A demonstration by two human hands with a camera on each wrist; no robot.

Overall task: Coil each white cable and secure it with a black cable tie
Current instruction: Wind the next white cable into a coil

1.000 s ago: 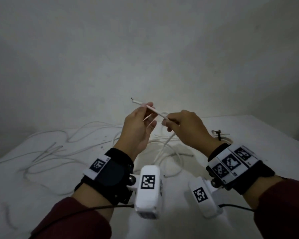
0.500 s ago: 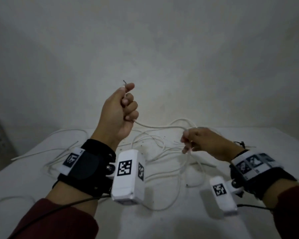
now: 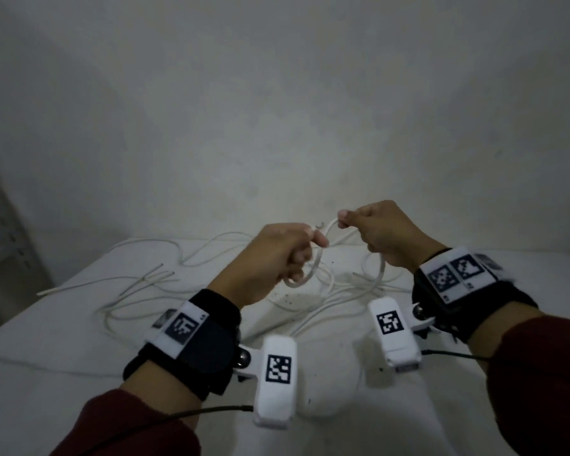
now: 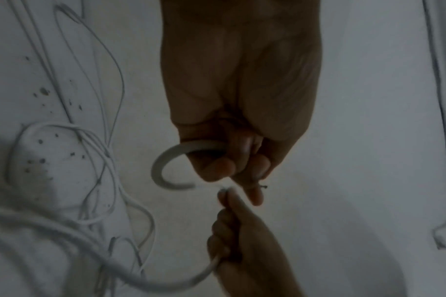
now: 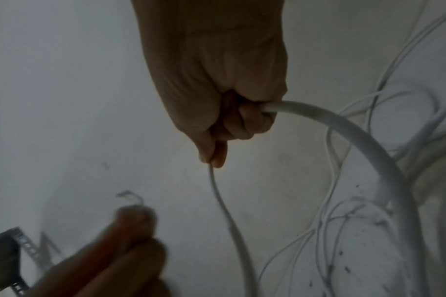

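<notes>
Both hands are raised above the white table [image 3: 63,373] and hold one white cable [image 3: 330,229]. My left hand [image 3: 297,255] is a fist around the cable near its frayed end, and a short curve of cable [image 4: 163,160] sticks out below the fist. My right hand [image 3: 356,225] pinches the same cable a little to the right; in the right wrist view a thick bend of the cable [image 5: 369,148] leaves the right hand [image 5: 232,124] and runs down to the table. A small loop hangs between the hands. No black cable tie shows.
Several loose white cables [image 3: 165,274] lie tangled across the table, mostly at the back and centre. A plain wall rises behind the table. A metal shelf frame [image 3: 0,258] stands at the far left. Dark specks dot the table near the cables.
My left hand has come down from its raised position and moved right. My right hand has risen to meet it, so the cable between them has bent into a small loop.
</notes>
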